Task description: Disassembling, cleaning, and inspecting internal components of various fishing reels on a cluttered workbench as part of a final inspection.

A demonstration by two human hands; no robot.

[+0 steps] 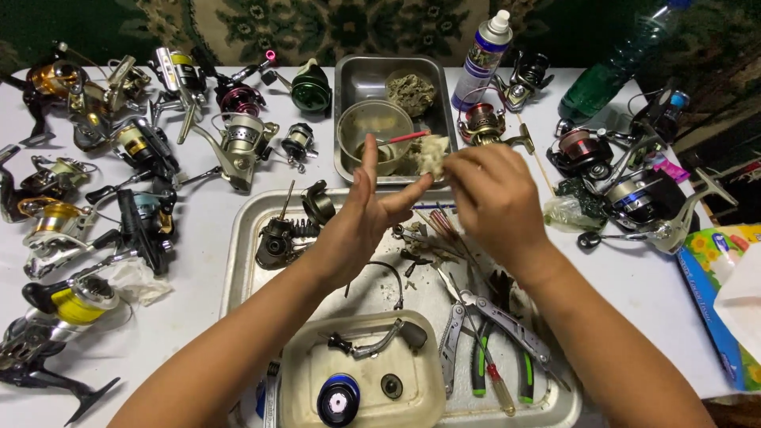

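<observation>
My left hand [366,215] is held up above a steel tray [242,238], fingers spread and palm turned toward the right. My right hand [491,194] is closed on a crumpled, dirty piece of tissue [432,152] and holds it against the left hand's fingertips. Below both hands lie a black reel body [276,242], small reel parts, a multi-tool [476,313] and green-handled pliers [483,364]. A cream plastic tub [301,372] near me holds a reel handle [380,342] and a blue spool [339,399].
Many fishing reels crowd the white table at left [135,150] and right [634,190]. A deep steel pan [357,79] behind holds a clear bowl [374,127] and a grimy wad. A spray can [482,59], a green bottle [610,75] and a tissue box [717,285] stand at right.
</observation>
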